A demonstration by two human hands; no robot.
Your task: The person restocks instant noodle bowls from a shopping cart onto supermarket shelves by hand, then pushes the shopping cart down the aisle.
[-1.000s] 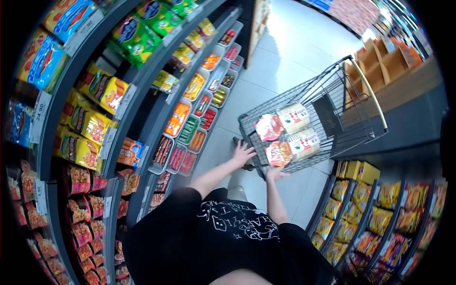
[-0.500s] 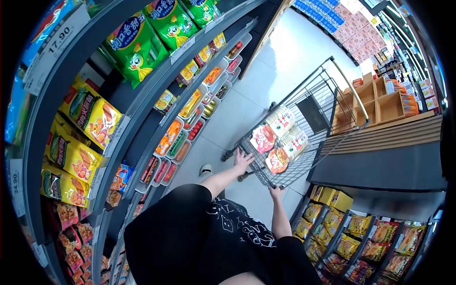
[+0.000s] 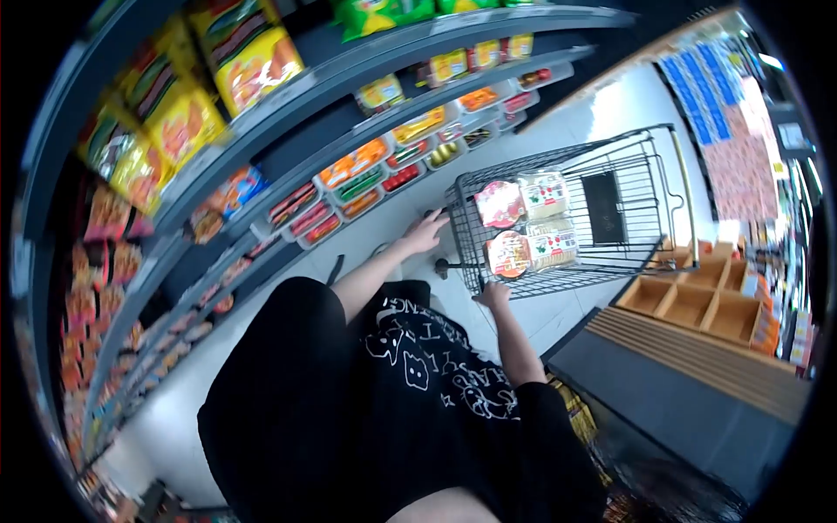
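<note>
A wire shopping cart [image 3: 558,281] stands in front of me, its near end toward my body. My left hand [image 3: 425,234] is beside the left corner of that end, with its fingers stretched and apart. At the right corner, my right hand [image 3: 494,296] is closed on the cart's wire edge. Inside the cart lie two packs of stacked round items, one with a pink-red lid [image 3: 500,204] and the other with an orange-red lid [image 3: 508,254], both with pale, see-through sides.
Curved shelves [image 3: 340,113] with yellow and green bags and small trays of wrapped snacks run along the left. A wooden divided display [image 3: 684,305] tops a dark counter [image 3: 654,383] at the right. Stacked blue and pink boxes [image 3: 737,166] stand farther back.
The view has turned, so the shelves and cart appear rotated. My right hand, spread at first, has closed on the cart's edge. My left hand stays open near the other corner.
</note>
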